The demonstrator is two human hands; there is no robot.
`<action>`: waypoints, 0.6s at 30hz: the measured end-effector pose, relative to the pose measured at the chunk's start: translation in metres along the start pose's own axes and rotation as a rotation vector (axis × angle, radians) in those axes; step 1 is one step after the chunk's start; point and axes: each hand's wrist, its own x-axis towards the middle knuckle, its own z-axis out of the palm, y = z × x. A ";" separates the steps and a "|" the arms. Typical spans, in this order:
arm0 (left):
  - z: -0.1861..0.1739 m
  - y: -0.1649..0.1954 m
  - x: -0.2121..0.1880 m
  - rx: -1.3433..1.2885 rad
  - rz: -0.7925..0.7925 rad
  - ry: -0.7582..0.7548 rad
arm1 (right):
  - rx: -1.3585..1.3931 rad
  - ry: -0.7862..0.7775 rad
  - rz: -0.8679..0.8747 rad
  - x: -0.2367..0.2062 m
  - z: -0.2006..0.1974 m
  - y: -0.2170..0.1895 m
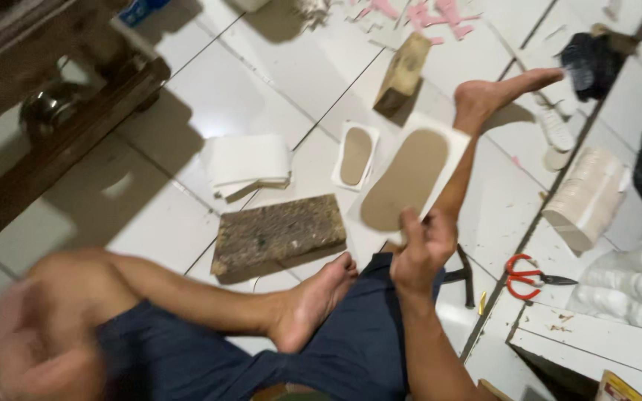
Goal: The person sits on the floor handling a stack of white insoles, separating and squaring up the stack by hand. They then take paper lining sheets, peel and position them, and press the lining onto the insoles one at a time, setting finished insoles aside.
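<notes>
Right hand (419, 252) pinching near end of white sheet bearing tan sole-shaped cutout (408, 180), long axis running away; left hand (16, 349) blurred, grip indeterminable

Bare tile (209, 82) is lying open beyond the rough board (278, 234). The white stack (249, 165), small insole (355, 155), wood block (403, 73) and scissors (533, 276) are crowding the rest.

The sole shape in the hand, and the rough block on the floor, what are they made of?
The sole-shaped piece in the right hand looks like thin tan card or pressed board on a white sheet: flat, matte, stiff. The block looks like old wood, with a rough, speckled, chopped-up top, though I can't be sure.
</notes>
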 end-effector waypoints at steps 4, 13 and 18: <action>0.023 -0.004 0.049 -0.430 -0.582 -0.539 | -0.220 0.003 0.165 0.064 -0.002 0.048; 0.021 -0.007 0.052 -0.175 -0.454 -0.388 | -0.429 -0.153 0.330 0.059 -0.020 0.132; -0.070 0.025 -0.103 0.435 0.199 0.491 | -0.540 -0.414 0.213 0.061 0.045 0.115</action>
